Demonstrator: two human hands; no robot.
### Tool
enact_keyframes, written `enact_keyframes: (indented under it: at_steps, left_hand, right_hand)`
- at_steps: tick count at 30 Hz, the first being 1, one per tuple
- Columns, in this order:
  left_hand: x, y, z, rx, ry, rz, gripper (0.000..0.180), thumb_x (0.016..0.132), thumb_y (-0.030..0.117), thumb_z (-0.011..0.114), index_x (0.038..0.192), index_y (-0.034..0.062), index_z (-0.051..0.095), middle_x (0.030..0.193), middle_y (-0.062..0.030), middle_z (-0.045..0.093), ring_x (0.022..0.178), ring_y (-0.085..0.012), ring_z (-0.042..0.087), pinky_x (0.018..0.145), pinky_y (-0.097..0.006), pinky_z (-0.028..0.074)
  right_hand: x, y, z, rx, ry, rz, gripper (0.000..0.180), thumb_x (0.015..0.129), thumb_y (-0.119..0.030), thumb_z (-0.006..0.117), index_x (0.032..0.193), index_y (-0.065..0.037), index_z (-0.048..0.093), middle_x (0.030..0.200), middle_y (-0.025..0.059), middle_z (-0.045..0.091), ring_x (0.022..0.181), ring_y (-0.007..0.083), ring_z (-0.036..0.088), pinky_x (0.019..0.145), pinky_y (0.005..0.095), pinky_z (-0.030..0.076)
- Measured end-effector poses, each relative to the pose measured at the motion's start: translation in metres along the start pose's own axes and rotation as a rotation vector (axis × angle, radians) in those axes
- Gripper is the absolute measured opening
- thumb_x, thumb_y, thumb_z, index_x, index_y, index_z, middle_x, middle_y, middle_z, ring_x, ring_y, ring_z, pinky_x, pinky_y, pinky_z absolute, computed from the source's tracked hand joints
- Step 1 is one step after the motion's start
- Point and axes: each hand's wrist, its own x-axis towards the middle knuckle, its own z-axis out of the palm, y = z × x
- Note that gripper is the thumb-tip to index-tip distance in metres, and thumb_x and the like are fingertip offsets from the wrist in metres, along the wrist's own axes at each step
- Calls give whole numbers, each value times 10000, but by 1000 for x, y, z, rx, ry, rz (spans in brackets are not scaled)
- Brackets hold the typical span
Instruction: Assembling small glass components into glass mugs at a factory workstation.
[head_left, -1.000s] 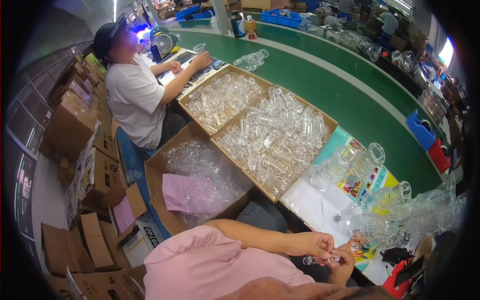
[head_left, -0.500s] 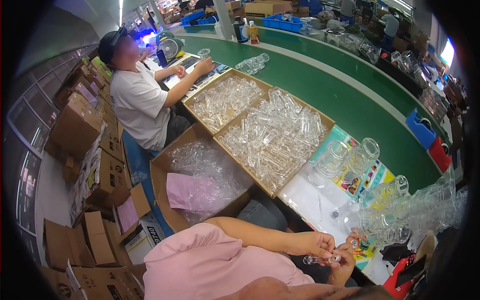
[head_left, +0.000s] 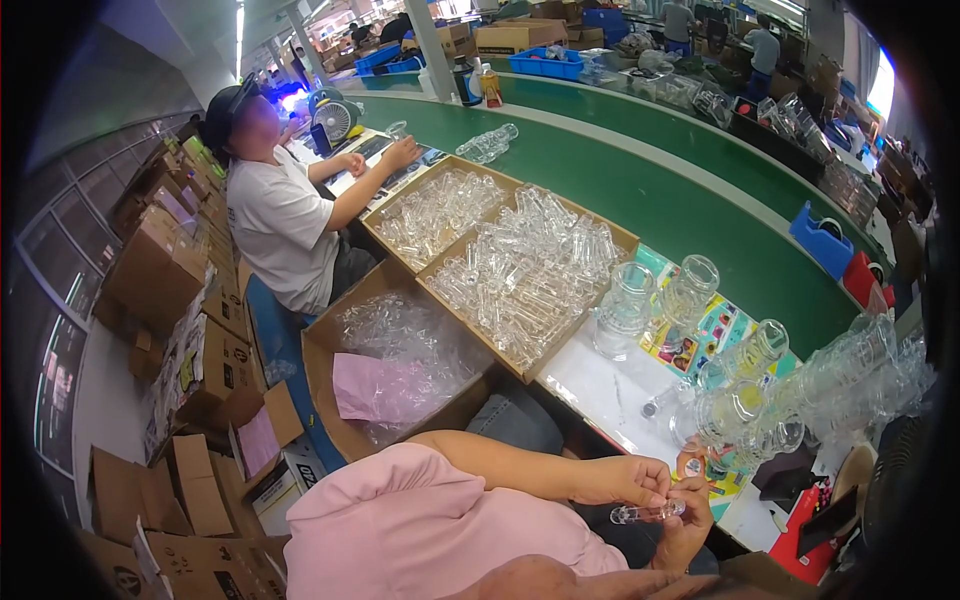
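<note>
Low at the right, in front of my pink shirt, my two hands come together over a small clear plastic tube (head_left: 640, 514). My right hand (head_left: 688, 522) is closed around the tube's right end, and its other end sticks out to the left. Just above that end, the fingers of my left hand (head_left: 636, 482) are pinched together; what lies between them is too small to make out. Beyond my hands, clear plastic jar-like vessels (head_left: 735, 405) lie and stand on the table (head_left: 590, 400). A cardboard tray (head_left: 625, 240) further left is heaped with similar clear tubes (head_left: 535, 280).
A large carton (head_left: 318, 370) with clear bags and pink sheet (head_left: 378, 388) stands left of the table. A seated co-worker (head_left: 280, 200) handles a clear cup (head_left: 397, 130). Behind the table runs a green conveyor (head_left: 590, 165). Cartons (head_left: 215, 370) line the left.
The view has turned slightly, so the table and trays appear shifted left. My hands keep the same hold on the tube. The co-worker's cup now appears tilted.
</note>
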Motion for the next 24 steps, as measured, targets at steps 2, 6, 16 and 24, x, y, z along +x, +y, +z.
enact_keyframes:
  at_steps: [2,6,16,24]
  left_hand:
    - [2,0,4,9,-11,-7,174,835,138,626,861,34,489,828,-45,573,761,-110,554,685,-220,458]
    - [8,-7,3,-5,-39,-62,197,837,121,620,944,33,480,878,-77,587,777,-142,582,701,-244,469]
    - [2,18,-5,222,281,189,391,819,85,592,1151,16,399,1110,-196,536,1020,-268,545,932,-379,406]
    - [49,58,-6,1363,414,594,922,620,139,764,1351,12,216,1383,-174,250,1298,-315,246,1059,-398,218]
  right_hand:
    - [-3,0,-5,-14,8,-17,366,684,-317,739,843,-11,617,845,72,491,773,143,469,668,224,372]
    - [-10,-5,-11,-20,34,-27,363,674,-306,749,849,-10,631,832,64,487,752,148,470,648,230,373]
    - [-5,4,-21,103,287,-90,374,756,-337,698,857,-8,550,828,42,485,691,121,453,590,227,375]
    - [-10,-2,-22,427,354,-63,463,793,-379,647,993,10,495,817,155,606,732,214,598,685,312,497]
